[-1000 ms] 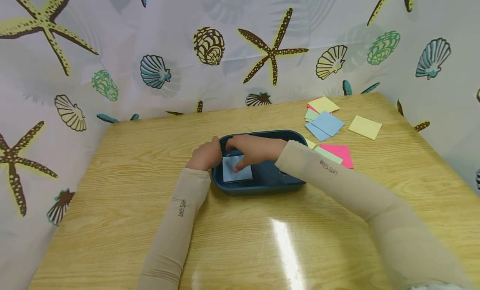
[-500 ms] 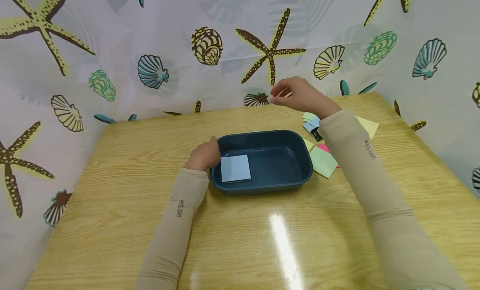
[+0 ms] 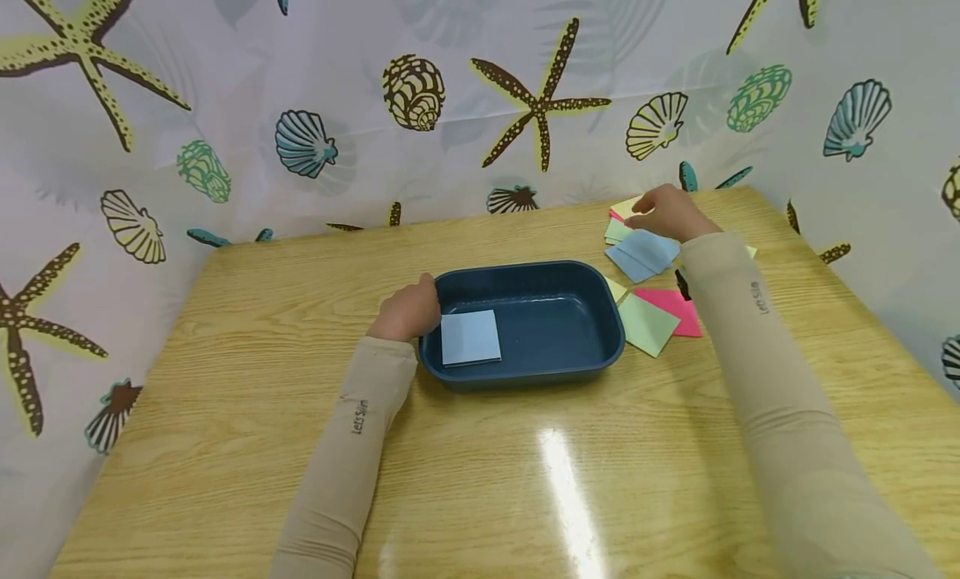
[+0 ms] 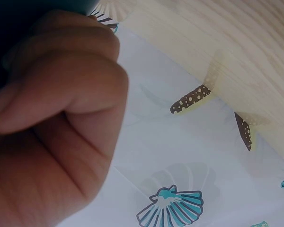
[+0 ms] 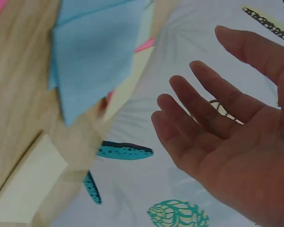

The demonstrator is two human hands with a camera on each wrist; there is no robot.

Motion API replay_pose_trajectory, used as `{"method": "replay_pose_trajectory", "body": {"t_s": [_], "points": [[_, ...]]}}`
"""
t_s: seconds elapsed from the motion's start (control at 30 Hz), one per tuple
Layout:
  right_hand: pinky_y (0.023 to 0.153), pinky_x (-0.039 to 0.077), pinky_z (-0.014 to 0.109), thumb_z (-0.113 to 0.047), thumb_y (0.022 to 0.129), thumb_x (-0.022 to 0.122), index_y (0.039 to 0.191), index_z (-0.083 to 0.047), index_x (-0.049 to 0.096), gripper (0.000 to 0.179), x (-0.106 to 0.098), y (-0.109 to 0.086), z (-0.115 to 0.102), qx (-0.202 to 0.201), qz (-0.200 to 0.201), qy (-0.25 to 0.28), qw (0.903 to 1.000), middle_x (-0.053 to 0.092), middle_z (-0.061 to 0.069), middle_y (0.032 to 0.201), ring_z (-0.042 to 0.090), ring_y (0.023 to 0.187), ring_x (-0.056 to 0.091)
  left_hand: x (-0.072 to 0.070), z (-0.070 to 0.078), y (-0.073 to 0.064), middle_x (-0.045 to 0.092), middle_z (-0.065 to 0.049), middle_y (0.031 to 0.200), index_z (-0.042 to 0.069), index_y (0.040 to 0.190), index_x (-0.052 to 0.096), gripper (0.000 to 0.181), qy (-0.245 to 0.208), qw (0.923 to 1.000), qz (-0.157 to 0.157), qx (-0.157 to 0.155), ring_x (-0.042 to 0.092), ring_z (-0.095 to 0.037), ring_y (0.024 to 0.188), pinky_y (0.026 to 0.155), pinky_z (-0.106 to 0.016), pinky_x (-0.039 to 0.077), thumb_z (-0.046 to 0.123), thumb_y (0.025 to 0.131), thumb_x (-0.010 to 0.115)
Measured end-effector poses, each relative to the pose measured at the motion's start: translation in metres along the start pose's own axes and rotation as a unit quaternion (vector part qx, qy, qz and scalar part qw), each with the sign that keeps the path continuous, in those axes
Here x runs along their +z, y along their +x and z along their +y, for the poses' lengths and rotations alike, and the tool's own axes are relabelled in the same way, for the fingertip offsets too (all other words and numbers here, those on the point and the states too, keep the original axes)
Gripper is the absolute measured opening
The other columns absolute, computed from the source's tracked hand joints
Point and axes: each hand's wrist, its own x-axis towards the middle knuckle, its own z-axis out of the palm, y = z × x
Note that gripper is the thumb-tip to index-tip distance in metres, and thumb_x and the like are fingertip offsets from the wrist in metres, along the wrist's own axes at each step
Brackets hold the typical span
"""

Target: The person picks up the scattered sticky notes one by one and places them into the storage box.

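My left hand [image 3: 405, 312] grips the left end of a dark blue plastic tub [image 3: 551, 377], its fingers curled over the rim. In the left wrist view the curled fingers fill the left side against the dark tub. Inside the tub at the left lies a light blue sticky note pad [image 3: 471, 337]. My right hand [image 3: 672, 212] hovers over the back right of the table, palm down, above a pile of blue sticky notes [image 3: 643, 254]. The right wrist view shows its fingers [image 5: 199, 104] spread and loosely bent, with nothing between them and the blue notes beside them.
Pale yellow, pink and green notes [image 3: 618, 231] lie behind the blue ones. A green note [image 3: 649, 323] and a pink note [image 3: 684, 311] lie right of the tub. Another yellow note [image 5: 28, 184] is mostly behind the right sleeve in the head view. A shell-print cloth [image 3: 337, 79] hangs behind the table.
My right hand has left the tub, risen to the right, then come down over the notes at the back. The left hand stays on the tub's rim.
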Motion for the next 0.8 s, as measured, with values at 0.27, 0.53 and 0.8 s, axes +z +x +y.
{"method": "replay_pose_trajectory", "body": {"t_s": [0.27,0.53,0.8], "points": [[0.101,0.036,0.054,-0.024,0.092,0.062,0.130,0.016,0.047,0.058,0.016,0.005,0.031,0.056,-0.054,-0.042,0.9961,0.042,0.035,0.134,0.049,0.124,0.039,0.001,0.000,0.000,0.063,-0.024,0.111,-0.006,0.141,0.031,0.046,0.002,1.0000,0.000,-0.001,0.063,-0.028,0.081,0.076,-0.042,0.052,0.012,0.100,0.041],[0.105,0.029,0.056,-0.032,0.086,0.071,0.136,0.013,0.042,0.073,0.023,0.008,0.037,0.069,-0.060,-0.045,0.9948,0.034,0.035,0.141,0.049,0.131,0.029,0.000,0.000,0.000,0.061,-0.024,0.117,-0.005,0.141,0.031,0.045,-0.002,1.0000,0.001,-0.006,0.063,-0.029,0.087,0.080,-0.044,0.051,0.013,0.101,0.039],[0.106,0.028,0.055,-0.032,0.086,0.070,0.136,0.014,0.041,0.074,0.026,0.009,0.040,0.063,-0.066,-0.059,0.9941,0.033,0.037,0.142,0.049,0.132,0.028,0.001,0.001,0.000,0.061,-0.024,0.118,-0.005,0.141,0.031,0.046,0.002,1.0000,0.001,-0.006,0.063,-0.029,0.088,0.081,-0.044,0.052,0.012,0.101,0.041]]}}
